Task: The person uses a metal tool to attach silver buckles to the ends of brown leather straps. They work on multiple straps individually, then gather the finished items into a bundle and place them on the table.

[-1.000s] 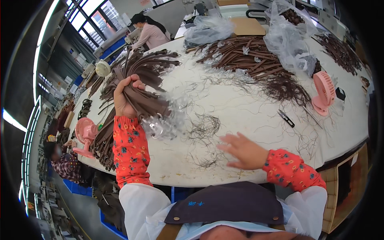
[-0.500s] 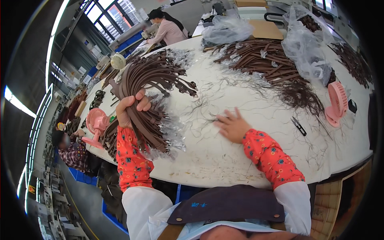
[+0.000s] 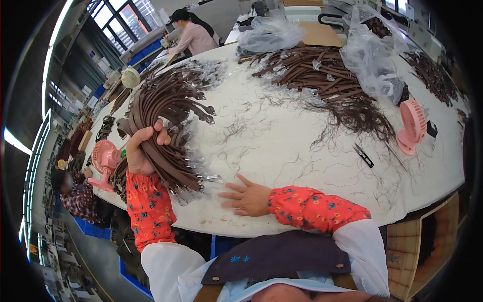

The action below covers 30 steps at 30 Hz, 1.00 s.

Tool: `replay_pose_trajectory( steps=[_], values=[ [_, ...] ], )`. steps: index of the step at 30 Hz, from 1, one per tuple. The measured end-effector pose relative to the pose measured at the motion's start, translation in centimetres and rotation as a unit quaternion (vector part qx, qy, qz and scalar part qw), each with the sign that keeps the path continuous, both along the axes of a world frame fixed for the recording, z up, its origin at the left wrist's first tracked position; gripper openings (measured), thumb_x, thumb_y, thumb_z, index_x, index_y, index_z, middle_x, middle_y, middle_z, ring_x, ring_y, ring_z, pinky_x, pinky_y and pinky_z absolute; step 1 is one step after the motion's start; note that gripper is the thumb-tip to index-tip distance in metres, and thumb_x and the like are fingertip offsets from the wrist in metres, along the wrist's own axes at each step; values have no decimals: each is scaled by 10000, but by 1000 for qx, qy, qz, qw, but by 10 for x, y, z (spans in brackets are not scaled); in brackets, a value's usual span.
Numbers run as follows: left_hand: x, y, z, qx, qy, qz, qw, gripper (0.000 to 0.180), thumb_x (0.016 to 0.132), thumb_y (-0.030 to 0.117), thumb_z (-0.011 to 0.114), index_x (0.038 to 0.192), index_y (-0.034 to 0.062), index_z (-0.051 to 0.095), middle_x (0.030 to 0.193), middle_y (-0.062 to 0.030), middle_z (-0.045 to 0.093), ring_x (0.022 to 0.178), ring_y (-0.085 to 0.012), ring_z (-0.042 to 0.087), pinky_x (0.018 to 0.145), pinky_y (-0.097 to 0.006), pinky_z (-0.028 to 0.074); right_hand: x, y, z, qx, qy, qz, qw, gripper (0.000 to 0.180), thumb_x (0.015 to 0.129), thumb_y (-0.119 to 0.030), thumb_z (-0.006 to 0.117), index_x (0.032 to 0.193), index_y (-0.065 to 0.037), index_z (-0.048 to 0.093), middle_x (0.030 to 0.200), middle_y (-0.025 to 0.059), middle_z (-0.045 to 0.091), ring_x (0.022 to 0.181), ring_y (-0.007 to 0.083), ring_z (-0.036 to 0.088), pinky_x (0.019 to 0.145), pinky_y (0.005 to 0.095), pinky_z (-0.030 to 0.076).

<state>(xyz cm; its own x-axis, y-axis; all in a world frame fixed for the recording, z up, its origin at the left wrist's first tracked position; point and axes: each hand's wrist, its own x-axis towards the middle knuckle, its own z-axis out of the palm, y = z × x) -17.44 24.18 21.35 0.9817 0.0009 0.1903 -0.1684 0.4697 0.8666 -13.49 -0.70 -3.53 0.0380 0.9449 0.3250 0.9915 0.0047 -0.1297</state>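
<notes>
A thick bundle of brown straps (image 3: 162, 103) is bent over in an arch at the left of the white table (image 3: 261, 146). My left hand (image 3: 143, 150) is wrapped round the middle of it, thumb and fingers closed. Clear plastic wrapping (image 3: 187, 195) shows at the strap ends near the table's front. To the right of the bundle, my right hand (image 3: 247, 197) rests low over the tabletop, fingers spread toward the straps and holding nothing. Loose dark threads (image 3: 236, 128) are scattered beyond it.
A heap of brown straps (image 3: 317, 75) lies at the back, beside crumpled clear plastic (image 3: 372, 65) and a tangle of threads (image 3: 362, 118). Thread snips (image 3: 364, 156) and a pink fan (image 3: 412, 123) are on the right. Another pink fan (image 3: 105, 160) stands left. Two people work farther off.
My right hand has swept left and nearer the table's front edge, toward the bundle. My left hand still grips the straps. The whole view has shifted slightly.
</notes>
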Motion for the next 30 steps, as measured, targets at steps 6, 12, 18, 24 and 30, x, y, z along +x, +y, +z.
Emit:
replay_pose_trajectory(
  steps=[6, 12, 18, 24, 30],
  values=[
    [-20, 11, -13, 2, 22, 26, 999, 434, 835, 89, 587, 1232, -32, 460, 979, -79, 529, 735, -179, 520, 749, -335, 442, 79, 88, 3, -35, -20, -145, 989, 514, 1003, -480, 323, 1435, -242, 466, 1575, 59, 303, 1480, 345, 165, 1171, 632, 30],
    [-17, 14, -27, 29, 53, 52, 997, 487, 803, 74, 603, 1256, -23, 454, 960, -93, 537, 703, -191, 532, 717, -346, 452, 212, 50, -3, -30, -19, -409, 912, 504, 996, -461, 336, 1426, -243, 480, 1563, 60, 331, 1471, 372, 171, 1160, 649, 12],
    [-13, 36, -46, 59, 69, 74, 993, 378, 812, 91, 612, 1150, -30, 495, 984, -86, 534, 724, -188, 539, 739, -336, 457, 245, -103, -19, -15, -72, -532, 844, 450, 983, -388, 415, 1352, -158, 529, 1471, 53, 464, 1416, 316, 325, 1159, 643, 66],
    [2, 40, -59, 86, 100, 70, 989, 257, 849, 181, 630, 1015, 11, 532, 724, -66, 538, 758, -198, 535, 773, -301, 447, 210, -288, -3, -57, -161, -561, 810, 288, 907, -186, 501, 1161, -84, 591, 1235, 77, 595, 1216, 259, 514, 1154, 532, 230],
    [7, 37, -62, 20, 134, 68, 988, 328, 829, 84, 598, 1119, -37, 504, 955, -91, 554, 731, -194, 559, 718, -347, 479, 204, -357, 43, -38, -95, -610, 786, 304, 873, -203, 567, 1164, -120, 599, 1209, 83, 587, 1205, 258, 514, 1146, 534, 241]
  ],
)
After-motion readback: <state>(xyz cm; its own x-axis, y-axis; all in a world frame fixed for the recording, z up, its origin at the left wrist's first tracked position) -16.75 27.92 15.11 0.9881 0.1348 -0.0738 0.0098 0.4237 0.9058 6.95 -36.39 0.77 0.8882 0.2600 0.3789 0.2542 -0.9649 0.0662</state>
